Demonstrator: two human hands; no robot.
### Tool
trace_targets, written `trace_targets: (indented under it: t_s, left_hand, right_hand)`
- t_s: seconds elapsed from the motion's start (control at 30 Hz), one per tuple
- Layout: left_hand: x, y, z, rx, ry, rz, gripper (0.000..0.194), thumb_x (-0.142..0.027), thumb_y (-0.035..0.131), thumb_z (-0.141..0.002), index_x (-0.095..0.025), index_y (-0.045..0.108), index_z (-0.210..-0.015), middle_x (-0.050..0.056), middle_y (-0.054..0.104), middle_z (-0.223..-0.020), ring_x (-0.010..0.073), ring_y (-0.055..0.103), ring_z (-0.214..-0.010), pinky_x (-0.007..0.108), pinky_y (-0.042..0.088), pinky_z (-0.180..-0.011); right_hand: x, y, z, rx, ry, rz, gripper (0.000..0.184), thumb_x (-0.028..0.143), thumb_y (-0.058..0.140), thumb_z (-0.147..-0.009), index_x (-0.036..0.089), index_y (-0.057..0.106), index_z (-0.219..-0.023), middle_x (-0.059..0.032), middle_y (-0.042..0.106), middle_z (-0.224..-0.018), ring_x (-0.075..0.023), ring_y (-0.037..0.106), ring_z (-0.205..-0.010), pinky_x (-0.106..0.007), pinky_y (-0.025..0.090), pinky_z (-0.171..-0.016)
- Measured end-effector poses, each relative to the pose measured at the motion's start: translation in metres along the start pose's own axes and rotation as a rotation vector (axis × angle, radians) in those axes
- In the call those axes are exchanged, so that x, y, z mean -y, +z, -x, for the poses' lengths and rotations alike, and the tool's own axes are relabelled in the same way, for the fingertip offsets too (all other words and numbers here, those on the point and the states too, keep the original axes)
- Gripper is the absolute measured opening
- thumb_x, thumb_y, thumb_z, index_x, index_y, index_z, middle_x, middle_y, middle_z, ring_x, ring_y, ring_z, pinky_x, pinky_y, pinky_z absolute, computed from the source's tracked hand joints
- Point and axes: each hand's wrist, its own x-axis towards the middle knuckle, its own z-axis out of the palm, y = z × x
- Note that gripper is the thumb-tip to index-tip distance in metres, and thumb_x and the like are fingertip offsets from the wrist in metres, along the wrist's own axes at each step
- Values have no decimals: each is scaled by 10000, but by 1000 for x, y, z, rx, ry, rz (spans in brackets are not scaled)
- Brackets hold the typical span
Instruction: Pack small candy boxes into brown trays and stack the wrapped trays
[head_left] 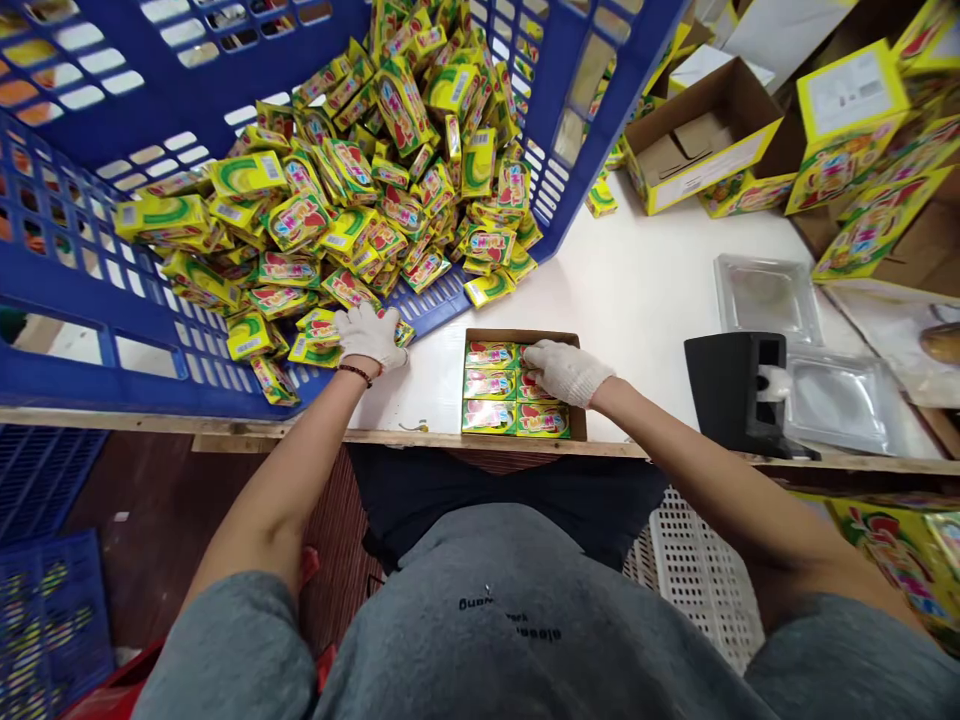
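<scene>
We spread our left hand (371, 337) over packets (311, 351); our right hand (566, 372) hides its grip. Each should fit the carton (577, 422) squarely.

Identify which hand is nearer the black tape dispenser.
Right. The right hand is at the carton, left of the black tape dispenser; the left hand is farther left, at yellow boxes.

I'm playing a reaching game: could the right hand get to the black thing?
Probably yes. The right hand is in the cardboard box, so it would lift over the side, but beyond that I see only white tabletop before the black thing.
</scene>
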Motion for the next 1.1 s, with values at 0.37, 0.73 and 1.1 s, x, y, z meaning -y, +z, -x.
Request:
trace_targets:
  t_s: [0.37,0.73,1.1]
  left_hand:
    - [-49,-37,26,-52,104,108,856,-534,778,-748,-192,490,-1478,191,557,-1343,412,541,-1216,524,427,-1004]
    - [-32,-43,58,-29,253,147,896,-553,852,-757,-245,495,-1519,190,414,-1591,452,348,-1477,606,326,-1197]
    - [67,3,20,-65,78,321,549,-579,487,-895,-194,701,-1222,123,688,-1265,315,517,-1275,517,426,-1094]
  right_hand:
    - [44,0,7,-312,-73,-466,455,278,554,-1027,128,598,-1454,-170,694,-1383,-289,658,-1251,-398,498,-1079]
    - [23,2,14,-157,-53,-593,323,300,570,-992,175,723,-1247,-102,766,-1207,-259,692,-1094,-375,524,-979]
    - [46,62,8,-111,-37,-324,248,283,648,-986,192,775,-1179,-130,631,-1221,-237,621,-1052,-327,482,-898]
